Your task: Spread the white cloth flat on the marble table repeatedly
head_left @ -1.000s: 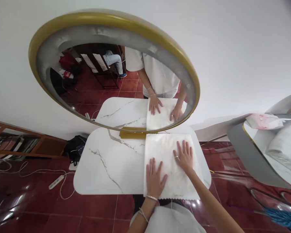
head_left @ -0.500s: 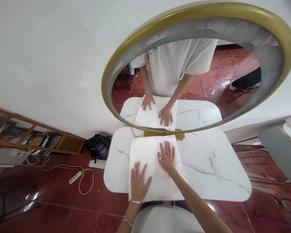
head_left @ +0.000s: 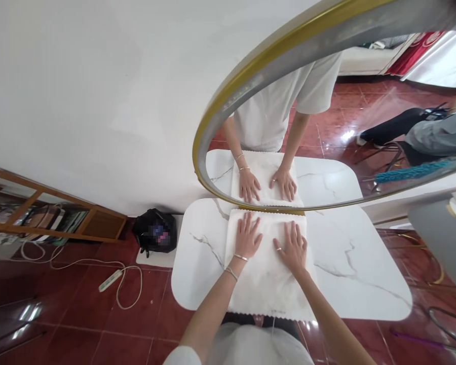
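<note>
A white cloth (head_left: 264,284) with a scalloped edge lies spread over a white marble-look table (head_left: 349,268). My left hand (head_left: 247,235) rests flat on the cloth's far part, fingers spread, bracelets at the wrist. My right hand (head_left: 292,247) lies flat beside it, fingers spread, a ring on one finger. Neither hand holds anything. A round gold-framed mirror (head_left: 228,101) stands at the table's far edge and reflects both hands and the cloth.
A black bag (head_left: 154,232) sits on the red tiled floor by the wall. A white power strip (head_left: 110,280) with its cable lies left of the table. A low wooden shelf (head_left: 41,218) runs along the left wall. In the mirror, another person sits on a chair.
My left hand has slid from the cloth's near edge to its far part, level with my right hand. The camera view has swung left, shifting the table and mirror right.
</note>
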Available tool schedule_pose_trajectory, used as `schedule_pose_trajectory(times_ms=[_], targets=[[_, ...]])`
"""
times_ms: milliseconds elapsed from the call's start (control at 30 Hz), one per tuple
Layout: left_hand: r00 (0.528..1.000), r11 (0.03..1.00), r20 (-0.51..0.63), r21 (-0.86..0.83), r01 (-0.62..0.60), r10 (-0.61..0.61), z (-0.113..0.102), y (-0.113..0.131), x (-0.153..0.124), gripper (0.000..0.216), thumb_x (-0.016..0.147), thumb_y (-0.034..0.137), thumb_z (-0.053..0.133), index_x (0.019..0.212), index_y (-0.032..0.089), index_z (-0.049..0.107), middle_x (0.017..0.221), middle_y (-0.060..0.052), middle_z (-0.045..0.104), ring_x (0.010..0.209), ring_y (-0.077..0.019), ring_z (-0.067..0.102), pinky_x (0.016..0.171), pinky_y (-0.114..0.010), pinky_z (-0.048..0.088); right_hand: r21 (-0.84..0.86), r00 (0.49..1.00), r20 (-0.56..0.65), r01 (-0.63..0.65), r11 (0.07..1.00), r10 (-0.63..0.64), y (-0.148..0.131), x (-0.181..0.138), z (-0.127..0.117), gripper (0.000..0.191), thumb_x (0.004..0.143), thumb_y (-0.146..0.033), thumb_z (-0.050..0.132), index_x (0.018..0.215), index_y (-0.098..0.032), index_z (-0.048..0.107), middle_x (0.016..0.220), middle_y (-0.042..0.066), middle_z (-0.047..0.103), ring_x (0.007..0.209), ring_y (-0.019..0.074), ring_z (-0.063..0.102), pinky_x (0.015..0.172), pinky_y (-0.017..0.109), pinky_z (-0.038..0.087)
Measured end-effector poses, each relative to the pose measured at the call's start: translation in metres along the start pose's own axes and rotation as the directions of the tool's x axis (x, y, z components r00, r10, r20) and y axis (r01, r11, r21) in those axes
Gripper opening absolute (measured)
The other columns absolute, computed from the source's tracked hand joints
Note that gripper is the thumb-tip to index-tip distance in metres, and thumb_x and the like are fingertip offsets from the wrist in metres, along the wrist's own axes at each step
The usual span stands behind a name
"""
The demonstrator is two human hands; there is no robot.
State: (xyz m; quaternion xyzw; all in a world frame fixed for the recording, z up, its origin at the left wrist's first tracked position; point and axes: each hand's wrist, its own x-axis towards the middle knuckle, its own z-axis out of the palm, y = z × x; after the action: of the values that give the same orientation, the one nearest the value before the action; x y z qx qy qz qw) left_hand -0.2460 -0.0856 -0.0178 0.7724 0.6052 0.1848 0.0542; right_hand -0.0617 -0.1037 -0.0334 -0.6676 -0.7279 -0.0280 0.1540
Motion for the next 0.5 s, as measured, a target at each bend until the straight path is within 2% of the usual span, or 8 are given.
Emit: schedule_pose_trajectory(times_ms=[67, 167, 300, 400, 500], targets=[[1.0, 1.0, -0.009, 0.012, 0.025, -0.025, -0.005, -0.011, -0.008, 0.065, 0.09, 0.038, 0.047, 0.148, 0.026, 0.02, 0.158, -0.006, 0.008, 0.144, -0.0285, 0.007, 0.115, -0.051, 0.019, 0.006, 0.997, 0.005, 0.071, 0.997, -0.071, -0.014, 0.004, 0.0, 0.067, 0.094, -0.042, 0.032, 0.15, -0.019, 0.005, 0.156, 0.01, 0.011, 0.142, 0.0258, 0.017, 0.11, 0.047, 0.021], [0.995, 0.995, -0.018, 0.04, 0.096, -0.095, -0.019, -0.042, -0.023, 0.063, 0.091, 0.039, 0.046, 0.147, 0.026, 0.023, 0.157, -0.006, 0.011, 0.144, -0.0278, 0.009, 0.115, -0.05, 0.019, 0.058, 0.984, 0.009, 0.176, 0.983, -0.177, -0.048, 0.013, 0.005, 0.066, 0.094, -0.038, 0.031, 0.15, -0.019, 0.002, 0.156, 0.009, 0.011, 0.143, 0.0246, 0.015, 0.113, 0.049, 0.015], [0.987, 0.983, -0.025, 0.082, 0.162, -0.161, -0.039, -0.09, -0.033, 0.06, 0.092, 0.04, 0.044, 0.146, 0.025, 0.026, 0.156, -0.007, 0.016, 0.144, -0.0259, 0.011, 0.115, -0.048, 0.017, 0.141, 0.959, -0.003, 0.281, 0.949, -0.284, -0.099, 0.028, 0.017, 0.068, 0.094, -0.035, 0.035, 0.15, -0.015, 0.004, 0.156, 0.011, 0.01, 0.143, 0.0254, 0.012, 0.113, 0.046, 0.02], [0.985, 0.98, -0.025, 0.097, 0.175, -0.173, -0.049, -0.121, -0.025, 0.057, 0.092, 0.041, 0.043, 0.145, 0.025, 0.029, 0.156, -0.006, 0.017, 0.144, -0.0253, 0.013, 0.116, -0.047, 0.016, 0.168, 0.95, -0.015, 0.309, 0.936, -0.311, -0.131, 0.043, 0.028, 0.068, 0.093, -0.031, 0.036, 0.15, -0.01, 0.008, 0.155, 0.016, 0.012, 0.142, 0.0285, 0.014, 0.111, 0.048, 0.023], [0.984, 0.978, -0.02, 0.107, 0.181, -0.18, -0.052, -0.147, -0.004, 0.055, 0.092, 0.043, 0.042, 0.144, 0.025, 0.033, 0.156, -0.006, 0.019, 0.143, -0.0256, 0.014, 0.116, -0.046, 0.015, 0.18, 0.955, 0.012, 0.291, 0.94, -0.298, -0.156, 0.065, 0.042, 0.063, 0.092, -0.028, 0.034, 0.147, -0.003, 0.017, 0.15, 0.021, 0.027, 0.138, 0.0313, 0.023, 0.109, 0.05, 0.023]])
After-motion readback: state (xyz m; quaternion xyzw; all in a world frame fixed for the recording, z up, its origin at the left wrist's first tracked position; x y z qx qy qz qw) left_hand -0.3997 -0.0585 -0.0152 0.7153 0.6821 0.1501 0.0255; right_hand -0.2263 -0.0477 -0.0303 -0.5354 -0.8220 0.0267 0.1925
